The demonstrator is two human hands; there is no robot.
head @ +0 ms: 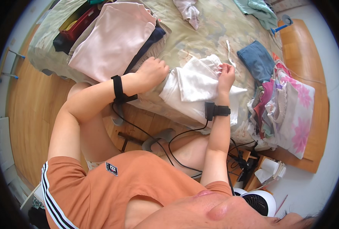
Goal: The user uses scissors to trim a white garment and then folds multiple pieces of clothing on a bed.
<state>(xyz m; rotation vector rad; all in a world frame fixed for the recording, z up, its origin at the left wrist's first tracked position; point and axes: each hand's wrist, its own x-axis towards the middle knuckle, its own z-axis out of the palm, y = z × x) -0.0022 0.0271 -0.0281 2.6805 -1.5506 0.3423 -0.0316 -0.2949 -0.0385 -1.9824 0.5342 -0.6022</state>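
A white garment (199,80) with a gathered elastic waistband lies partly folded on the near edge of the bed. My right hand (227,75) pinches it beside the waistband, near a loose white drawstring (229,53). On the other side, my left hand (153,71) is curled, its fingertips at a drawn-out corner of the same garment; the thumb is hidden. Just beyond my left hand, a pale pink top (115,37) is spread over a pile with a navy piece (146,47) and a beige piece (155,53).
Folded blue cloth (256,60) and a stack of mixed clothes (265,106) lie right, beside a pink-flowered pillow or cloth (302,114). A red box (79,24) sits far left on the bedspread (212,23). Black cables (183,130) run from both wrist straps. A fan (259,201) stands lower right.
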